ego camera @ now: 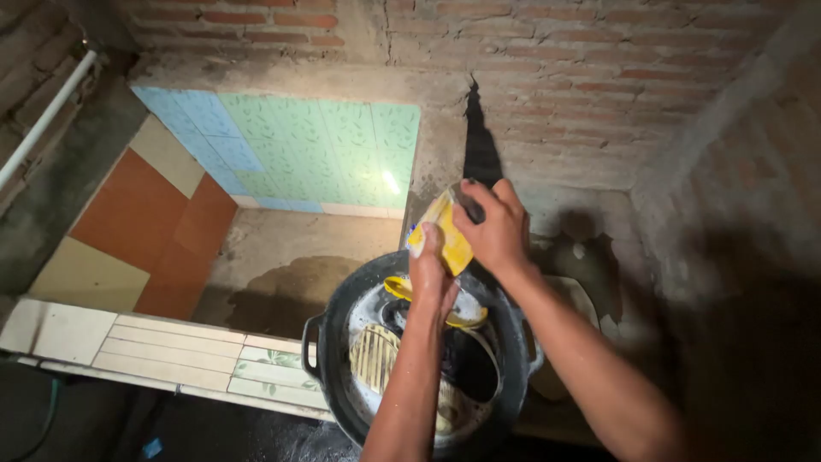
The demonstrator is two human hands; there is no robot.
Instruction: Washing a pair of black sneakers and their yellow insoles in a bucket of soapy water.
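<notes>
Hands are meeting over a black basin: I am holding the left hand (430,267) and the right hand (493,229) together above its far rim. Both are closing on a yellow sponge (446,235), which is sitting between them, just above the black basin (329,376). I am wrapping the left fingers around the sponge's lower edge, curled tight; the right fingers are pressing together over its upper side, with the thumb tucked against the left hand. Both forearms are looking wet.

Inside the basin, a ribbed pale dish (375,358) is lying at the left, and a yellow item (398,287) is lying near the far rim, partly hidden under the left wrist; I cannot tell what it is. The basin is resting beside a low tiled ledge (162,346). Beyond it, a concrete floor (282,257) is showing a damp patch, under a tiled wall (316,145) and bare brick wall (581,77).
</notes>
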